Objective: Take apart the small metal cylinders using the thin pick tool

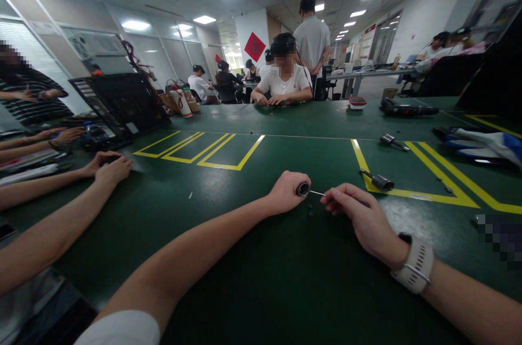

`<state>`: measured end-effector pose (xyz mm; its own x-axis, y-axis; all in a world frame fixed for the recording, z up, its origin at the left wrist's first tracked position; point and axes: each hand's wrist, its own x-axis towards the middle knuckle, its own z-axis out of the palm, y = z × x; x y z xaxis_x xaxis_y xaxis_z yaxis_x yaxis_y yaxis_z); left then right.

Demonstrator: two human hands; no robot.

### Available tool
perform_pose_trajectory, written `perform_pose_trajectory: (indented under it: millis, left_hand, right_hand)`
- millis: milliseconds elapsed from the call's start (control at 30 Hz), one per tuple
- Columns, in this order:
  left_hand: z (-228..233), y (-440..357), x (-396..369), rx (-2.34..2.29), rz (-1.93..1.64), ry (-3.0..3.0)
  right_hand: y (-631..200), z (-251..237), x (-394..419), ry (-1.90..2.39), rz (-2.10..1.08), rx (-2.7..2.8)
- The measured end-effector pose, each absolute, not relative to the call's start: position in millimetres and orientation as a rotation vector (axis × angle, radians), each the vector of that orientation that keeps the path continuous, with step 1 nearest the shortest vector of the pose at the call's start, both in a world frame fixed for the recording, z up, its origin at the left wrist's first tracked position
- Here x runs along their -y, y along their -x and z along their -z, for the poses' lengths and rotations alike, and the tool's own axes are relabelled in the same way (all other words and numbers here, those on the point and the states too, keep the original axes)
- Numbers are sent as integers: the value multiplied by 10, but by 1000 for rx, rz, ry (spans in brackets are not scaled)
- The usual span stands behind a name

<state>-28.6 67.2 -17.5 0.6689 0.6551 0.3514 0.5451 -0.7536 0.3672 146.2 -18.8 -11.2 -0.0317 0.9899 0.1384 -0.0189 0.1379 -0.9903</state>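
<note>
My left hand (287,191) is closed around a dark metal socket-like cylinder (302,189), its hollow round end turned toward me. From the right, my right hand (361,213) pinches a thin metal rod (317,193) whose far end reaches the cylinder's side; whether the tip sits inside it cannot be seen. Two tiny dark rings (310,207) lie on the green table (244,258) just below, between the hands. Beyond my right hand rests a similar dark cylinder with a shank (381,183), and farther back another shanked piece (393,142).
Yellow tape (428,196) marks outlines on the table. Small metal bits (447,189) lie at right, near blue-and-white gloves (485,141). A black tool (408,108) and a red-topped box (357,103) stand farther back. A co-worker's hands (112,166) are at left; another person (285,81) sits opposite.
</note>
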Motion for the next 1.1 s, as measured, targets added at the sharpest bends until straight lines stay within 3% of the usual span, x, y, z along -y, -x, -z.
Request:
perform_pose_trajectory:
  millis: [200, 433, 833, 1100]
  left_hand:
    - [170, 281, -682, -892, -726, -2563]
    - [185, 253, -643, -1048, -649, -2777]
    - [186, 276, -700, -903, -722, -2513]
    - [150, 247, -638, -1021, -633, -2790]
  right_hand:
    - [-1471, 155, 164, 994, -1289, 1140]
    - [-1458, 128, 227, 1195, -969, 1432]
    - [-1483, 137, 152, 976, -1370, 1049]
    - [-1453, 161, 196, 1121, -1091, 1331]
